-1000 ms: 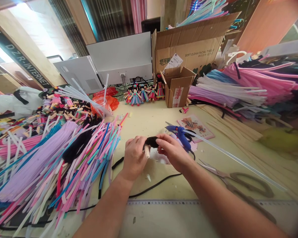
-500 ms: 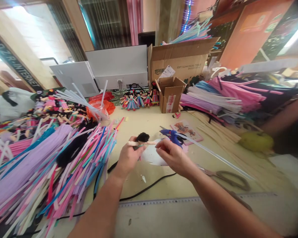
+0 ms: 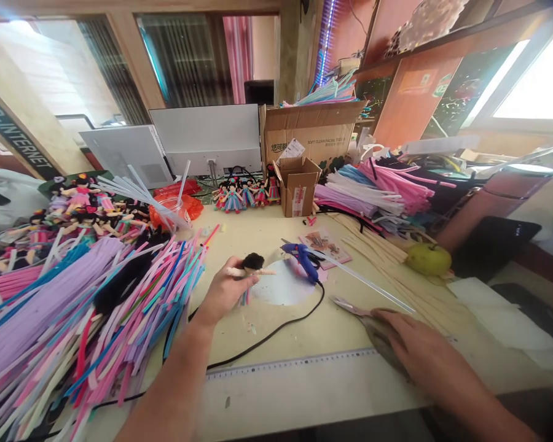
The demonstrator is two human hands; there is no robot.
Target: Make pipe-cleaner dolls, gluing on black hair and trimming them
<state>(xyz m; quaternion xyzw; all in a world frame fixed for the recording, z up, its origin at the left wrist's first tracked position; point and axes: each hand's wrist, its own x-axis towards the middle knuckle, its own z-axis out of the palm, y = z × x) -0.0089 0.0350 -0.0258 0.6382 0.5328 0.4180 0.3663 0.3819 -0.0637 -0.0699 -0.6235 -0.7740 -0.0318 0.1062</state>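
My left hand is closed round a small doll figure with a black fuzzy head and a pale arm rod, held just above the yellow table. My right hand lies over the handles of the grey scissors near the table's front right, fingers curled on them; the blades point left. A blue glue gun lies between the hands, with a long clear glue stick running right from it.
A big heap of coloured pipe cleaners covers the left. Finished dolls stand at the back by a small carton. A green fruit and more pipe cleaners lie right. A ruler runs along the front. Another person's arm reaches in at right.
My right hand left the doll and dropped down right onto the scissors. My left hand keeps the doll. The view has swung right and up.
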